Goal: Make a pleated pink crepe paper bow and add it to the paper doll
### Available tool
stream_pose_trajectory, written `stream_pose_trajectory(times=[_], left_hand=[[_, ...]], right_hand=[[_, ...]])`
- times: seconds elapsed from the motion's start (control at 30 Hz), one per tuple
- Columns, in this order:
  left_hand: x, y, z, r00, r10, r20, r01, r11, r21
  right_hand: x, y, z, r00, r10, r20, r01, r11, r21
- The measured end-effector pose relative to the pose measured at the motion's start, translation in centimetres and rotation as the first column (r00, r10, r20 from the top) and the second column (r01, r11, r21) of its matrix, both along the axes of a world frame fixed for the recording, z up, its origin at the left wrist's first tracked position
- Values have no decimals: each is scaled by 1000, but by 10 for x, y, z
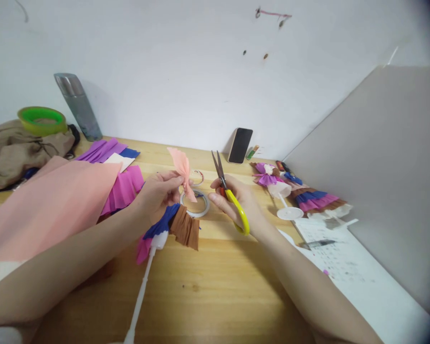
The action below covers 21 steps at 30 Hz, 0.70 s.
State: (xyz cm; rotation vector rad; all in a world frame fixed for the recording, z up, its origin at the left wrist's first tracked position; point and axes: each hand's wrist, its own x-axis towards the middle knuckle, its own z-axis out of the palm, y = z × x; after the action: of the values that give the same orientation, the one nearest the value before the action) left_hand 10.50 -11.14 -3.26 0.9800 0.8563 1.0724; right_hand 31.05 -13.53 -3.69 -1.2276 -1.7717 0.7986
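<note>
Left hand point(165, 190) closed in a pinch, thumb and fingers on the gathered waist of a small piece of peach crinkled paper point(181, 165), which fans out above and below the grip, held up over the pale wooden tabletop point(218, 291). Right hand point(241, 195) curled around yellow-handled metal scissors point(222, 182); blades slightly parted, tips up toward the white wall point(157, 71), apart from the paper. Behind and below the pinched piece, a white ring-shaped tape roll point(195, 214) lies flat, a smaller ring-shaped roll point(202, 177) just beyond. Nearer the body: a white plastic stick with a cup-like head point(160, 240), blue, brown and pink ruffles about its top. Left side, a large peach paper sheet point(60, 205), partly behind the left forearm. Far edge, a black-screened phone point(241, 145) leaning on the wall. Right, a sheet of white paper with writing point(347, 260).
</note>
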Motion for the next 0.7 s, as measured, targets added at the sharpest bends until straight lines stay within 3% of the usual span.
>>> stream_pose_trajectory(times=[0.07, 0.13, 0.33, 0.6, 0.7], left_hand=[[-1, 2, 1, 999, 33, 12, -34, 998, 45], [-1, 3, 0, 999, 35, 9, -36, 996, 83], [6, -5, -2, 994, -46, -97, 67, 973, 222], [15, -21, -5, 984, 9, -176, 32, 973, 230], [17, -27, -6, 981, 40, -188, 8, 969, 247]], right_hand=[[0, -1, 3, 998, 12, -54, -14, 1000, -21], [-3, -1, 2, 974, 44, -223, -61, 996, -71], [-18, 1, -12, 837, 54, -545, -112, 991, -73], [-35, -8, -18, 775, 86, -626, -148, 988, -49], [-39, -8, -20, 784, 31, -620, -90, 994, -64]])
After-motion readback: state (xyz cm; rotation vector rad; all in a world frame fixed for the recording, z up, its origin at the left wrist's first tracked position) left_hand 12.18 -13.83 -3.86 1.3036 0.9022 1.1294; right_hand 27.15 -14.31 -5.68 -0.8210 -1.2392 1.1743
